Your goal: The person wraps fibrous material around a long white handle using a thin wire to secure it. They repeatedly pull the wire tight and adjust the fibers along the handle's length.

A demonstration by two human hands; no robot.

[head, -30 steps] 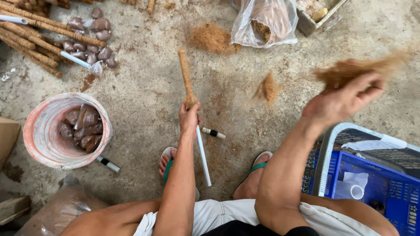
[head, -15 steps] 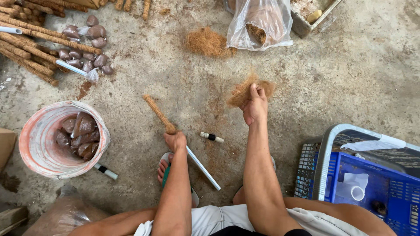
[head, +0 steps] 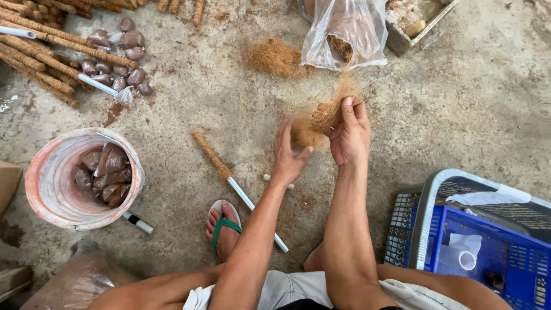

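My right hand [head: 349, 133] grips a tuft of brown coconut fibre [head: 321, 117] above the concrete floor. My left hand [head: 287, 156] is open beside it, fingers spread, touching the lower part of the same tuft. A white pipe partly wrapped in fibre [head: 229, 178] lies on the floor to the left of my left hand, its white end running past my left foot in a green sandal [head: 222, 228].
A clear plastic bag of fibre [head: 344, 28] and a loose fibre pile [head: 275, 57] lie ahead. A white bucket [head: 51, 201] of brown packets stands left. Wrapped sticks [head: 46, 51] and packets [head: 120, 63] lie far left. A blue crate [head: 488, 247] sits right.
My left hand has let go of the wrapped pipe, which now lies on the floor. Both hands have come together on the fibre tuft picked up by my right hand.
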